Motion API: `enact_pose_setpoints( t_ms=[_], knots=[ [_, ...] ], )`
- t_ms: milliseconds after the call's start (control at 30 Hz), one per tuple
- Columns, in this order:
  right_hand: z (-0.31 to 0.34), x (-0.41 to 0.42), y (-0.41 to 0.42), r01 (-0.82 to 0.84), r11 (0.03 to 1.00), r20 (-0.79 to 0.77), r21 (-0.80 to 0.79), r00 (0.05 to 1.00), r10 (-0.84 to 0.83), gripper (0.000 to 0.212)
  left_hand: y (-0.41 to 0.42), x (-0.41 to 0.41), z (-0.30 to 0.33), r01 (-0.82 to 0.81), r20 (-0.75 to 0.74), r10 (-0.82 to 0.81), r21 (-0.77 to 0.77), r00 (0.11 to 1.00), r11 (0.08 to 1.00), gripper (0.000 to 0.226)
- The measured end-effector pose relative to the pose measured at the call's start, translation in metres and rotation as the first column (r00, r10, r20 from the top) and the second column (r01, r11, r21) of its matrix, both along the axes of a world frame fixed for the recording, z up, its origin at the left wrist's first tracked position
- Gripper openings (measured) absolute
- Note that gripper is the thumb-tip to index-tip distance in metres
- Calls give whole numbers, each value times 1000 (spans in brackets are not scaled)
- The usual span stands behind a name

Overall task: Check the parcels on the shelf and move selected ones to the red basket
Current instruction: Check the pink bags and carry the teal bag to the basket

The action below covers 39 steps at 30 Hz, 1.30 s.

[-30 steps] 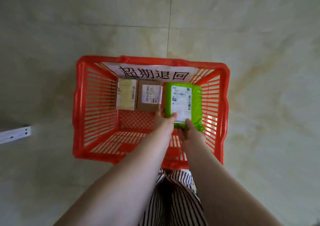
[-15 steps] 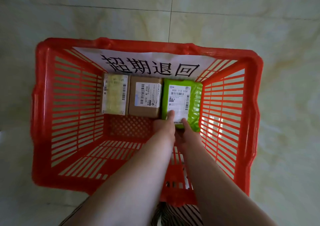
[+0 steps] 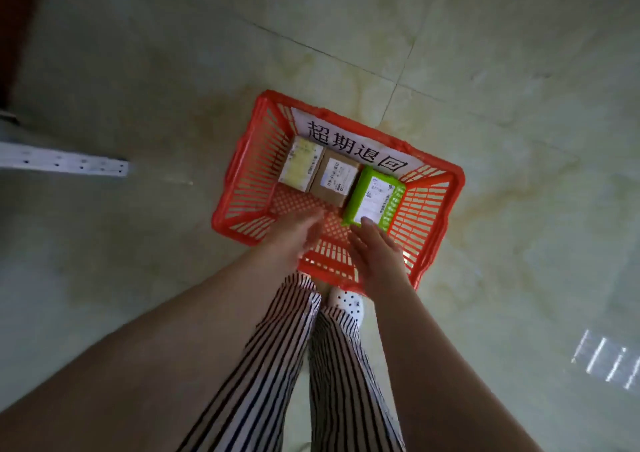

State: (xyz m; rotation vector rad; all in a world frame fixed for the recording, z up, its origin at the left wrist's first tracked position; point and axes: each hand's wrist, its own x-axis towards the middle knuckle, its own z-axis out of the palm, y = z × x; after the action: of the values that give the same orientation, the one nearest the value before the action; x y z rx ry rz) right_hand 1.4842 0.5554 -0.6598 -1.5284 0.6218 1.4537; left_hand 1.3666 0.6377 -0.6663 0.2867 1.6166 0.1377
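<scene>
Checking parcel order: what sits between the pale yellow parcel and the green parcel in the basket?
A brown cardboard box, between the pale yellow parcel and green parcel, per the head view.

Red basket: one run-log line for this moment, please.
red basket: three parcels | green parcel: placed | left hand: open | right hand: open

Pale tiled floor (image 3: 519,70) with grout lines crossing near 1 o'clock. White perforated metal rail (image 3: 62,164) at 9 o'clock. Striped trousers (image 3: 277,365) and polka-dot shoe (image 3: 348,302) at 6 o'clock; light streaks (image 3: 609,361) at 4 o'clock.
</scene>
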Motion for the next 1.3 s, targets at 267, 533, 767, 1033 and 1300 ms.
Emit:
enact_pose_setpoints(
  t_ms=[267,533,767,1033,1300],
  knots=[
    [254,-52,49,-641,716,244,278,768,593,30,-5,-143,271,-442,176,410,235,895,866,10],
    [394,-221,77,-862,254,280,438,399,873,9,-92,-291,425,-753,339,680,409,650,516,13],
    [440,-381,28,-907,2,281,420,133,950,13,-200,-414,473,-855,367,837,475,406,206,14],
    [499,-561,-30,-878,-187,344,440,-28,938,5,-268,-560,527,-848,420,853,529,309,47,14],
    [598,-750,-70,-758,-193,367,623,65,928,12,-299,-736,623,-752,547,727,656,414,-65,15]
  ],
)
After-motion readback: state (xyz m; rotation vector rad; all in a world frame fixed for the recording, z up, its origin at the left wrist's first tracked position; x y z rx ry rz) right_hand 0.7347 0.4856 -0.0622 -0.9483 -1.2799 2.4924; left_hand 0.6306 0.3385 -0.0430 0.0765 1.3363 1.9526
